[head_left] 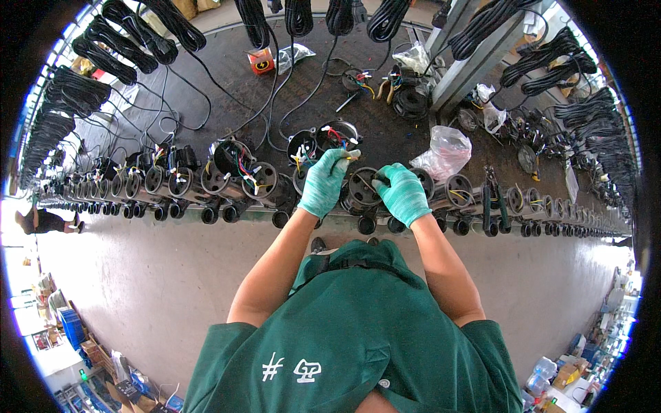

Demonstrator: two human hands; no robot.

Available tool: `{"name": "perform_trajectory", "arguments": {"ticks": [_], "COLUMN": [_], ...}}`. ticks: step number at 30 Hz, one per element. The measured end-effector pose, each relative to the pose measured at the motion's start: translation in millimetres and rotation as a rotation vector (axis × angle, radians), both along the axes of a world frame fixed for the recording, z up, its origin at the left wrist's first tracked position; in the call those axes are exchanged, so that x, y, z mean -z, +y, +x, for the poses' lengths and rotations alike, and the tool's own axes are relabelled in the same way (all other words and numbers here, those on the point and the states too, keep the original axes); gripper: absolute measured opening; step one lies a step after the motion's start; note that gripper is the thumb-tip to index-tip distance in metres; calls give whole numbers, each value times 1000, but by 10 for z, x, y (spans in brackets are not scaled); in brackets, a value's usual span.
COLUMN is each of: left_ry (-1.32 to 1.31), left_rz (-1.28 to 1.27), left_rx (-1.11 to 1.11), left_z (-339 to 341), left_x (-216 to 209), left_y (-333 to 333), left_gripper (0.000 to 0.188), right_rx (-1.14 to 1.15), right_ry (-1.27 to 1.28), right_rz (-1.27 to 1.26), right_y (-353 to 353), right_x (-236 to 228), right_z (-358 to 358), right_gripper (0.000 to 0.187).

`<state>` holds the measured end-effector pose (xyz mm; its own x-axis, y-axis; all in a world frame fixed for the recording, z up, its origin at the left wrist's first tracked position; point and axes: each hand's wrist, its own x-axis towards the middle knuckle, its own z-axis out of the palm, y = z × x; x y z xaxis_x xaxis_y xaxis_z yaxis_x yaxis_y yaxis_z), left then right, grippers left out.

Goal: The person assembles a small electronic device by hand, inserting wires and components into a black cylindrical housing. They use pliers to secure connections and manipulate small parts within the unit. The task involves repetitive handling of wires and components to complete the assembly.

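Observation:
My left hand (326, 184), in a light green glove, is closed with thumb and fingers pinched together. A short yellow wire (349, 158) shows at its fingertips. My right hand (403, 195), gloved alike, has its fingers curled and pressed together over the right rim of a round black housing (363, 187); what they grip, if anything, is too small to make out. This housing stands at the bench's front edge between both hands. Just beyond the left hand sit two open black round covers, one (337, 135) with red, blue and white wires inside, the other (301, 147) with white connectors.
Similar housings (261, 180) line the front edge of the dark bench (227, 76). Black-handled pliers (492, 199) hang among them at right. A clear plastic bag (444, 153) lies beyond my right hand. Coiled black cables (255, 24) hang overhead; a metal post (475, 62) rises at right.

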<state>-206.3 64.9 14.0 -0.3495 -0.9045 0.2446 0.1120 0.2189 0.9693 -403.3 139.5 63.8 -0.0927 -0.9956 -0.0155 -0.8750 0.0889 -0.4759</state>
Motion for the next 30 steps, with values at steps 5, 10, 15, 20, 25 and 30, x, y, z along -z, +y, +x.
{"name": "perform_trajectory", "arguments": {"ticks": [5,10,15,20,25,30], "left_ry": [17,-69,-98,-149,-39,-126], "left_rz": [-1,-4,-40,-54,-70,-67], "left_rx": [4,-28,-34,-49,-13,31], "left_z": [25,41,22,23,-8,2], "left_x": [-29,-108,-113,-96,-23,-36], "left_y": [0,28,34,41,31,45], "left_gripper": [15,16,16,16,15,17], "right_rx": [81,200,128,-27,74,214], "right_ry": [-295,-714,-740,-390,-351,-529], "right_rz": [-24,104,29,60,16,274], "right_y": [107,270,174,15,60,223], "right_x": [156,72,241,146,102,-105], "right_z": [-85,-59,-110,-85,-221,-386], "right_gripper": [25,30,34,31,25,27]}}
